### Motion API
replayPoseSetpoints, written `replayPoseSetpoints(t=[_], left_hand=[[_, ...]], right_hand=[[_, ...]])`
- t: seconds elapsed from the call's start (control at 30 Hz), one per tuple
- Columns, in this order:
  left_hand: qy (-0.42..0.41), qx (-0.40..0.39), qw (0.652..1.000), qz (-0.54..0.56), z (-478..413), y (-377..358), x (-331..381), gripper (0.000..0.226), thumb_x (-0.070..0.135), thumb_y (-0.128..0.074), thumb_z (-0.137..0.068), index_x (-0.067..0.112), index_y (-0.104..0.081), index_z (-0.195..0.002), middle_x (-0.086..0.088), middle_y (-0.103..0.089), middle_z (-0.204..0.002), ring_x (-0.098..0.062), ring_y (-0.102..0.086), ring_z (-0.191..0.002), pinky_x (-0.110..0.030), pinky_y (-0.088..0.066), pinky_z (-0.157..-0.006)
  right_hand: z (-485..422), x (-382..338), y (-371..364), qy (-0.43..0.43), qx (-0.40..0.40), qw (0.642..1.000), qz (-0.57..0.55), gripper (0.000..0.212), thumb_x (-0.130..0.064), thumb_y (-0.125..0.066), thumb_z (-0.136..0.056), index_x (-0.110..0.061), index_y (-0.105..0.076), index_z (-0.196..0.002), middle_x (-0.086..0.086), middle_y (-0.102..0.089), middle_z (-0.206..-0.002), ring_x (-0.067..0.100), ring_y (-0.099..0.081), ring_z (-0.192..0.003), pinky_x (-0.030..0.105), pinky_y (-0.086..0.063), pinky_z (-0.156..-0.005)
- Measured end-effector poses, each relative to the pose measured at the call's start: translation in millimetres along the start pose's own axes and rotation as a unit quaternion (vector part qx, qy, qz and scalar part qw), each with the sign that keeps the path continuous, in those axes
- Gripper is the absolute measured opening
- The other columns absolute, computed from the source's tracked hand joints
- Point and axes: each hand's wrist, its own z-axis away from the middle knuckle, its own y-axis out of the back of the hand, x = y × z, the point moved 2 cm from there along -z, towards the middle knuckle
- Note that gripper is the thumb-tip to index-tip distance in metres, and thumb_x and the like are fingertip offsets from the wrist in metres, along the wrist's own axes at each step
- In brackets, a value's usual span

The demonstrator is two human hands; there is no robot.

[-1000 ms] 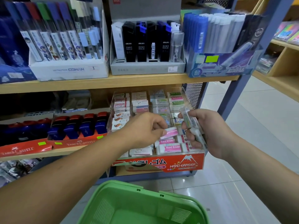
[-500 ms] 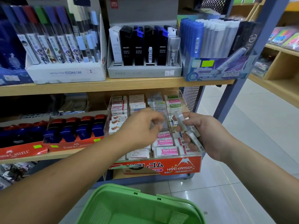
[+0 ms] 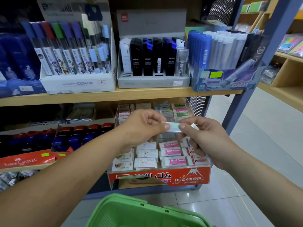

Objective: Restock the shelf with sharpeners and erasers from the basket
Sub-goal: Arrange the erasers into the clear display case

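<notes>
Left hand now on eraser

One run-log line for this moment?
left hand pinches eraser | right hand pinches same eraser | above eraser display | basket below

Upper shelf, left part: white display box reads "CONAN", and its tag is marked "2". Centre: black lead cases read "deli". Right end: blue display box reads "0.7". Lower shelf, left end: red carton reads "FABER-CASTELL". Right end: eraser tray, red front panel, reads "HARD ERASER" beside Japanese "ゴム". Pink-banded erasers inside read "Hard Eraser".
</notes>
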Motion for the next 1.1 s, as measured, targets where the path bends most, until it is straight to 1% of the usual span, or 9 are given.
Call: replayPoseSetpoints(t=[0.1, 0.17, 0.23, 0.3, 0.4, 0.6, 0.73, 0.87, 1.1], left_hand=[[-0.029, 0.095, 0.993, -0.07, -13, 16, 1, 0.013, 0.02, -0.074, -0.095, 0.019, -0.072, -0.107, -0.013, -0.069, -0.087, -0.006, -0.067, -0.066, -0.017, -0.052, -0.061], [-0.039, 0.128, 0.989, -0.061, -25, 21, -2, 0.01, 0.01, -0.067, -0.098, 0.01, -0.068, -0.108, -0.003, -0.063, -0.087, 0.007, -0.065, -0.066, -0.01, -0.052, -0.06], [-0.033, 0.127, 0.985, -0.109, -40, 20, -9, 0.01, 0.01, -0.065, -0.099, 0.02, -0.067, -0.097, 0.004, -0.064, -0.093, -0.001, -0.068, -0.085, -0.021, -0.059, -0.077], [-0.026, 0.103, 0.98, -0.167, -55, 14, -17, 0.02, 0.016, -0.067, -0.098, 0.033, -0.062, -0.088, 0.005, -0.067, -0.092, -0.014, -0.067, -0.093, -0.03, -0.058, -0.084], [-0.018, 0.089, 0.97, -0.227, -64, 7, -25, 0.02, 0.022, -0.069, -0.096, 0.037, -0.062, -0.085, 0.007, -0.068, -0.091, -0.013, -0.065, -0.088, -0.022, -0.053, -0.073], [-0.008, 0.05, 0.952, -0.301, -67, 3, -35, 0.017, 0.031, -0.061, -0.101, 0.03, -0.065, -0.118, 0.005, -0.068, -0.107, -0.017, -0.064, -0.096, -0.036, -0.058, -0.089], [-0.034, 0.027, 0.942, -0.333, -60, 1, -35, 0.041, 0.048, -0.069, -0.094, 0.032, -0.06, -0.131, 0.009, -0.059, -0.103, -0.013, -0.061, -0.092, -0.027, -0.051, -0.073], [-0.065, 0.036, 0.929, -0.361, -63, 1, -31, 0.032, 0.043, -0.075, -0.09, 0.031, -0.064, -0.118, 0.01, -0.059, -0.101, -0.014, -0.061, -0.091, -0.037, -0.058, -0.081], [-0.109, 0.081, 0.919, -0.371, -68, -7, -27, 0.032, 0.036, -0.072, -0.094, 0.03, -0.066, -0.124, 0.005, -0.067, -0.107, -0.017, -0.063, -0.09, -0.036, -0.059, -0.08]], right_hand=[[-12, -1, 0, -0.035, 0.032, 0.998, -0.038, 0.015, -0.031, -0.066, -0.101, -0.018, -0.07, -0.106, 0.007, -0.073, -0.089, 0.014, -0.065, -0.052, 0.029, -0.048, -0.048], [-18, -4, -2, -0.066, 0.016, 0.996, -0.065, 0.018, -0.019, -0.062, -0.097, -0.015, -0.069, -0.113, 0.016, -0.069, -0.113, 0.032, -0.075, -0.092, 0.044, -0.06, -0.071], [-24, -3, -3, -0.071, 0.004, 0.992, -0.107, 0.037, -0.001, -0.058, -0.085, -0.01, -0.067, -0.12, 0.03, -0.06, -0.134, 0.047, -0.063, -0.118, 0.053, -0.056, -0.092], [-24, 0, -4, -0.087, -0.013, 0.987, -0.134, 0.05, 0.009, -0.052, -0.078, -0.011, -0.062, -0.123, 0.032, -0.062, -0.13, 0.047, -0.066, -0.113, 0.063, -0.055, -0.096], [-25, 6, 0, -0.095, -0.044, 0.982, -0.157, 0.058, 0.016, -0.047, -0.088, -0.023, -0.06, -0.128, 0.022, -0.074, -0.116, 0.046, -0.075, -0.099, 0.074, -0.054, -0.09], [-25, 8, 11, -0.078, -0.008, 0.98, -0.184, 0.062, 0.022, -0.048, -0.086, -0.023, -0.066, -0.124, 0.017, -0.076, -0.114, 0.045, -0.076, -0.093, 0.075, -0.054, -0.088], [-24, 14, 12, -0.08, -0.009, 0.979, -0.187, 0.064, 0.022, -0.049, -0.086, -0.027, -0.068, -0.123, 0.015, -0.069, -0.129, 0.045, -0.075, -0.098, 0.072, -0.056, -0.085], [-23, 15, 11, -0.08, -0.017, 0.978, -0.189, 0.064, 0.022, -0.049, -0.086, -0.027, -0.069, -0.122, 0.014, -0.065, -0.134, 0.043, -0.076, -0.097, 0.071, -0.057, -0.084], [-22, 11, 9, -0.074, -0.015, 0.982, -0.174, 0.063, 0.021, -0.05, -0.087, -0.028, -0.069, -0.121, 0.013, -0.071, -0.122, 0.041, -0.077, -0.092, 0.071, -0.058, -0.084]])
